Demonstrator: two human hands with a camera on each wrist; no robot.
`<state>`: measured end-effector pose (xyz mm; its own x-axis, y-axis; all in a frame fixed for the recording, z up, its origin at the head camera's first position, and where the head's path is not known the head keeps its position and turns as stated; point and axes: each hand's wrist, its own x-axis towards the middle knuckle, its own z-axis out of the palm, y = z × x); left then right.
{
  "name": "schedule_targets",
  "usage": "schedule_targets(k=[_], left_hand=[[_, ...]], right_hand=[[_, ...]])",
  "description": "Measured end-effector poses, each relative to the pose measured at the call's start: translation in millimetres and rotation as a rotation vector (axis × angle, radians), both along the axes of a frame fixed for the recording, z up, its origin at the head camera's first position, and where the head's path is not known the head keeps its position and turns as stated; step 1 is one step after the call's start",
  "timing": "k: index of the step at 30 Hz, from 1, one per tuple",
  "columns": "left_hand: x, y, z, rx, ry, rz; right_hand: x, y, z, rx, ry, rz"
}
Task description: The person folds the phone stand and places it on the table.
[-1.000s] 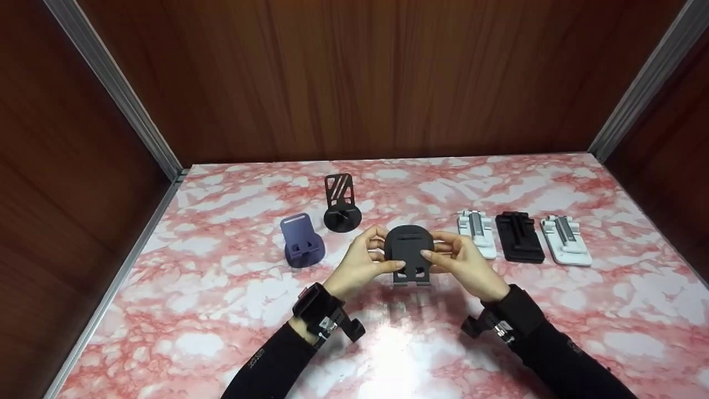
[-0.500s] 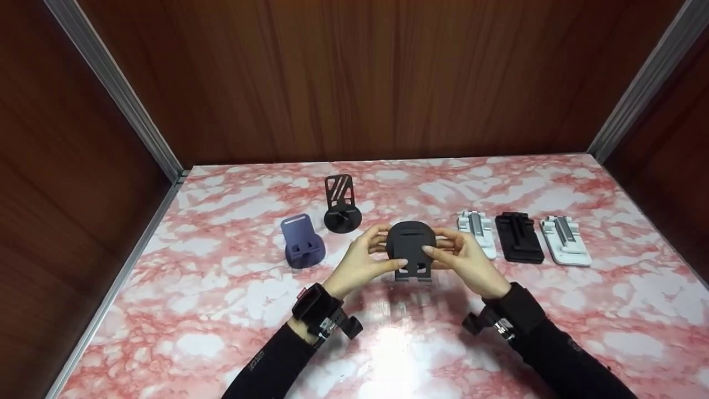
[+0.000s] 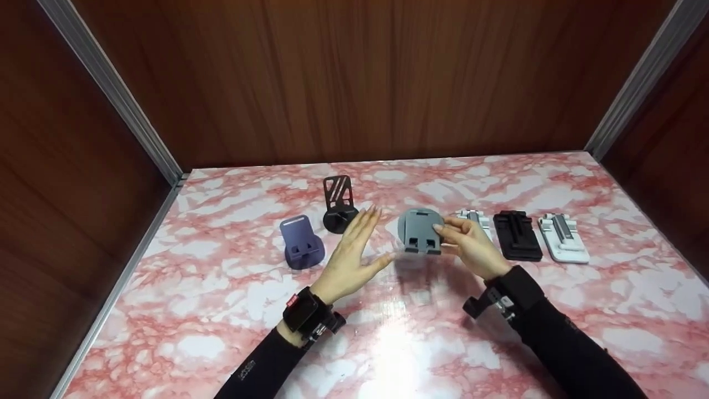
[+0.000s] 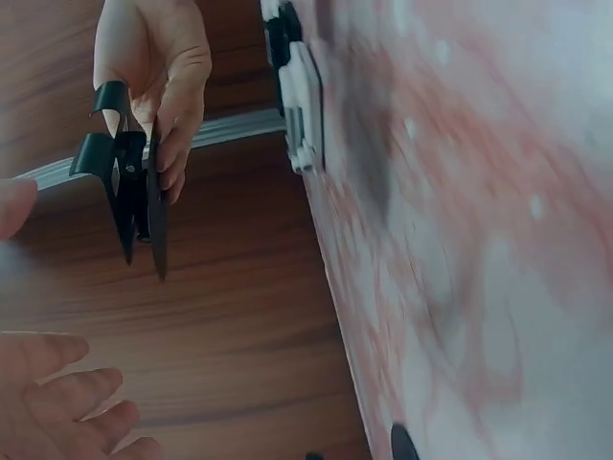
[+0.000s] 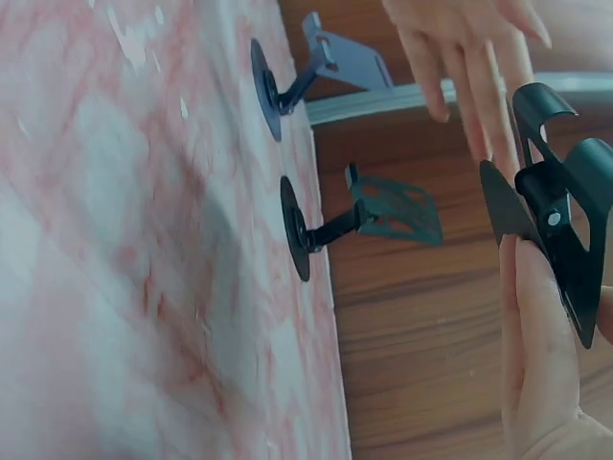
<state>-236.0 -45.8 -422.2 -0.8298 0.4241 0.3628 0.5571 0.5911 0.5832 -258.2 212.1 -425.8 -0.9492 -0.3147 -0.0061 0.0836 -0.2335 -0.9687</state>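
Note:
A dark grey-green phone stand (image 3: 423, 230) with a round base hangs above the table, its plate folded close to the base. My right hand (image 3: 471, 246) pinches it by its right edge, thumb on the plate and fingers behind. In the right wrist view, the stand (image 5: 556, 216) shows two curled hooks and a hinge between plate and base. My left hand (image 3: 349, 263) is held to the left of the stand, fingers straight and apart from it. In the left wrist view, the left hand (image 4: 67, 402) holds nothing.
A purple phone stand (image 3: 302, 244) and a black phone stand (image 3: 339, 205) stand unfolded at the left. At the right lie folded stands: a white one (image 3: 481, 221) partly behind my right hand, a black one (image 3: 518, 235) and another white one (image 3: 564, 238). Wood panels (image 3: 360, 83) enclose the marbled table (image 3: 221, 310).
My left hand has let go of the phone stand and moved left, its fingers straightening. The right hand keeps hold of the stand, which is tilted differently and now looks lighter.

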Motion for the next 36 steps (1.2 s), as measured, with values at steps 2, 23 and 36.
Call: schedule_targets(k=[2, 23, 36], left_hand=[[-0.4, -2.8, -1.0, -0.025, 0.072, 0.008], [4.9, -17.3, -13.6, -0.183, 0.198, 0.1], [5.4, -17.7, -13.4, -0.2, 0.171, 0.115]], right_hand=[[-4.5, 1.5, -0.6, 0.008, -0.009, -0.009], [-45.1, 3.3, -23.8, 0.579, 0.03, -0.11], [-48.4, -2.1, -22.8, 1.219, 0.429, -0.217]])
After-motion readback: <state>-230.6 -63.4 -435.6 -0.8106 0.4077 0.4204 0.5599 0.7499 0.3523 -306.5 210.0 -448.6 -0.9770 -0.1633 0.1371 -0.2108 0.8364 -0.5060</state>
